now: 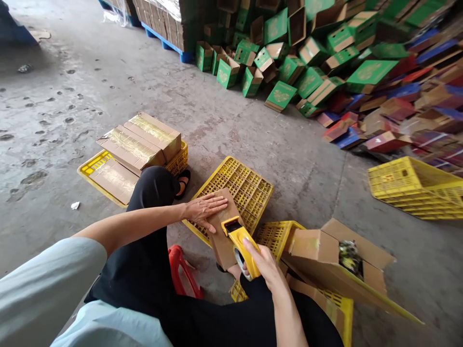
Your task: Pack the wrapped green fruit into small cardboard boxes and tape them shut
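A brown cardboard box [224, 250] lies in front of me, its far part over an upturned yellow crate [249, 185]. My left hand [206, 209] rests flat on the box's upper end, fingers stretched out. Wrapped round the handle of a yellow tape dispenser [237, 236] is my right hand [265, 265]. The dispenser's head touches or hovers just over the box's top; I cannot tell which. Part of a tape roll shows under the dispenser's body.
Taped boxes [144, 140] fill a yellow crate at left. An open carton [325, 250] with dark contents stands on crates at right. Beneath me is a red stool [181, 270]. Another yellow crate [401, 185] lies farther right. Green boxes [282, 94] are heaped behind, near a blue pallet [166, 43].
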### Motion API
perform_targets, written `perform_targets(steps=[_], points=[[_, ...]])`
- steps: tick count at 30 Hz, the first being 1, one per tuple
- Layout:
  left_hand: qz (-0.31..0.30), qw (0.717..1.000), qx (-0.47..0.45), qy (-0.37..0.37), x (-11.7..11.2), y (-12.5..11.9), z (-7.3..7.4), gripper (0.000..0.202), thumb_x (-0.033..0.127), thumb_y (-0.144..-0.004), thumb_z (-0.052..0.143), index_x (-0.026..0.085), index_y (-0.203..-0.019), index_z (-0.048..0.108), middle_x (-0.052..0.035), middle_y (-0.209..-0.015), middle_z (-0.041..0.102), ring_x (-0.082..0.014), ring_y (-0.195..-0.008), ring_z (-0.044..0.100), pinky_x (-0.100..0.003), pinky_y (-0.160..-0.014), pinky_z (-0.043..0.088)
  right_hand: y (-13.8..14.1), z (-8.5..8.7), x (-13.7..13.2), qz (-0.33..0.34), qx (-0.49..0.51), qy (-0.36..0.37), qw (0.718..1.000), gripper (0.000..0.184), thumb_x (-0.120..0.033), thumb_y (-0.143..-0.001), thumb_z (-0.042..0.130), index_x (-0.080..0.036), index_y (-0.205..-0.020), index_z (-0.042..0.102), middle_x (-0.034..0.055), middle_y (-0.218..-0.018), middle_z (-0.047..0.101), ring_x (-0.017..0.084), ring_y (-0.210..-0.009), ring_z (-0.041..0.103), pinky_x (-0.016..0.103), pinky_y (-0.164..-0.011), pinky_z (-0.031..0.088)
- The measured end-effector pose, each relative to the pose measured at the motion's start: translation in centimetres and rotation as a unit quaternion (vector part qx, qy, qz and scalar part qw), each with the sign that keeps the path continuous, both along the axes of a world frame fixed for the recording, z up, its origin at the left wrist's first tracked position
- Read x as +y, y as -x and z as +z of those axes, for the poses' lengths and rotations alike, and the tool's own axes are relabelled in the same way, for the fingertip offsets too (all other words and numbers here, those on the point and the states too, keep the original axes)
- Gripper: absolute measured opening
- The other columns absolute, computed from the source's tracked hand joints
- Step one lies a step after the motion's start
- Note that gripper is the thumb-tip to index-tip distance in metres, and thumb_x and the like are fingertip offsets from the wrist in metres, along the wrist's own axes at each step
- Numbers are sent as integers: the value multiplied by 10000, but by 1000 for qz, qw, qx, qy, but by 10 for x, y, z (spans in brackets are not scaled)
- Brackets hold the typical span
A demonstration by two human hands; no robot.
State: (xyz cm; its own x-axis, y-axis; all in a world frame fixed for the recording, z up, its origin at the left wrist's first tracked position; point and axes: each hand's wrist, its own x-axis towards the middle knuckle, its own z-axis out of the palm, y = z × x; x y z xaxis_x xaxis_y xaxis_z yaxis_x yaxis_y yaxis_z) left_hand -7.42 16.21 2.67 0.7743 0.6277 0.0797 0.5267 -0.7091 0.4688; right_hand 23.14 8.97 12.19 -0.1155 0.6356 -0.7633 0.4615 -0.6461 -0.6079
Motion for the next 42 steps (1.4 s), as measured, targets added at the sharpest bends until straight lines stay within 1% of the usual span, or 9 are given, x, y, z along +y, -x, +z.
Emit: perform_targets(steps=[3, 10, 15, 20, 24, 31, 36, 39, 42], points=[[0, 1000, 6, -6, -6, -7, -1, 1161, 846, -882, 508, 79, -1683, 162, -227, -1724, 181, -391, -1615, 156, -559, -1309, 46, 3, -1, 2, 1, 1, -3, 1000, 626, -813, -761, 662, -189, -778, 619, 40, -537, 683, 188, -454, 669, 260, -460, 545], [-38, 999, 3, -6, -19, -29, -7, 1168, 842, -896, 479, 71, -1687, 99, -215, -1738, 120, -355, -1629, 113, -544, -1312, 46, 6, 7, 1, 12, -7, -15, 1000, 564, -755, -830, 638, -194, -787, 610, 26, -540, 676, 191, -485, 686, 259, -469, 557], [-36, 999, 15, 0, -17, -29, -5, 1163, 842, -888, 490, 70, -1684, 137, -215, -1736, 134, -370, -1623, 137, -556, -1310, 68, 9, 15, -1, 12, -5, -14, 1000, 551, -736, -854, 625, -187, -810, 614, -2, -522, 646, 180, -467, 663, 251, -441, 530], [-33, 999, 22, -4, -16, -27, -5, 1153, 853, -895, 457, 63, -1680, 159, -204, -1739, 121, -341, -1631, 114, -526, -1316, 28, 11, 27, -3, 22, 2, -16, 1000, 520, -711, -871, 600, -193, -825, 616, 14, -558, 675, 188, -513, 692, 255, -496, 558], [-34, 999, 20, -4, -14, -26, -4, 1125, 839, -907, 463, 78, -1682, 168, -205, -1735, 152, -333, -1625, 153, -508, -1317, 69, 2, 35, -11, 39, 1, -11, 999, 542, -727, -882, 568, -188, -864, 625, 25, -565, 690, 180, -499, 684, 249, -504, 557], [-32, 999, 26, 6, -14, -26, -1, 1121, 828, -904, 486, 102, -1689, 151, -210, -1734, 158, -362, -1620, 158, -541, -1309, 85, -12, 27, -23, 27, -8, -23, 999, 598, -783, -830, 606, -185, -803, 621, 15, -541, 667, 176, -486, 663, 246, -492, 533], [-34, 999, 35, 17, -24, -39, 4, 1172, 866, -860, 507, 91, -1681, 191, -221, -1736, 128, -405, -1620, 114, -604, -1292, 56, -12, 17, -26, 7, -10, -36, 999, 589, -774, -830, 612, -188, -767, 617, 20, -546, 664, 170, -472, 651, 247, -480, 524], [-69, 997, 22, 11, -30, -50, 6, 1120, 843, -895, 478, 102, -1683, 189, -202, -1734, 175, -362, -1622, 151, -556, -1308, 41, -12, 17, -26, 7, -17, -38, 999, 573, -754, -840, 618, -188, -758, 614, 23, -545, 661, 176, -473, 661, 247, -479, 530], [-76, 997, 10, 4, -33, -54, 8, 1102, 839, -913, 447, 99, -1685, 181, -197, -1734, 183, -332, -1621, 175, -508, -1318, 42, -10, 24, -24, 11, -6, -23, 1000, 557, -740, -856, 611, -191, -761, 611, 25, -559, 674, 166, -473, 656, 245, -494, 546]])
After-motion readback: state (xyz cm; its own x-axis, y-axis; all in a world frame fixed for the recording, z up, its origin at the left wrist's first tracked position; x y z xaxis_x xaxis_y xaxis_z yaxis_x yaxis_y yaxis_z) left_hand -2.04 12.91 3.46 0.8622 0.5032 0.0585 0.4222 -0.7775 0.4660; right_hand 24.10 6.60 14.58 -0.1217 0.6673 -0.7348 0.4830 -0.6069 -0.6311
